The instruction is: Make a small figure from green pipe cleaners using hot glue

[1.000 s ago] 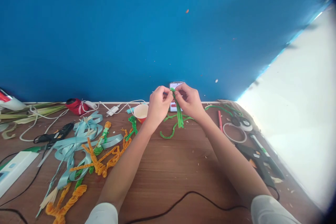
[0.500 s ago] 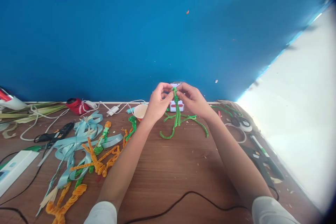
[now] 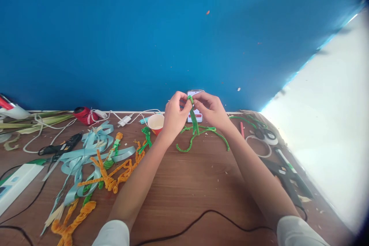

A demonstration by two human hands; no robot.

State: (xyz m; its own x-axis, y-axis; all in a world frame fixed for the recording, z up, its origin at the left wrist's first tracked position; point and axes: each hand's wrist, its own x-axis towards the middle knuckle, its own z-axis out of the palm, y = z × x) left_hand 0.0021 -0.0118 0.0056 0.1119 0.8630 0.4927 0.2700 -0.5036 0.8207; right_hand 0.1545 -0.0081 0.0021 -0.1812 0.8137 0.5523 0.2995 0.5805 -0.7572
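Note:
Between my hands hangs a bundle of green pipe cleaners (image 3: 194,120), bunched at the top with the stems pointing down. My left hand (image 3: 177,113) pinches the bundle's top from the left. From the right, my right hand (image 3: 211,109) grips the same top end between thumb and fingers. Behind the bundle a phone (image 3: 196,94) with a lit screen leans near the wall, partly covered by my hands. Loose green pipe cleaners (image 3: 220,135) lie curved on the table just below. The fingertips hide the exact spot being held.
Left lie a paper cup (image 3: 156,122), pale blue ribbon (image 3: 82,157), orange pipe cleaners (image 3: 108,180), a glue gun (image 3: 62,147), a white power strip (image 3: 17,184) and a charger (image 3: 124,121). Right are scissors (image 3: 266,135) and a red stick (image 3: 241,130). A dark cable (image 3: 184,230) crosses the front.
The green bundle has turned in my fingers, so its hanging stems look narrower and slanted. Both hands remain at its top. The view has shifted very slightly.

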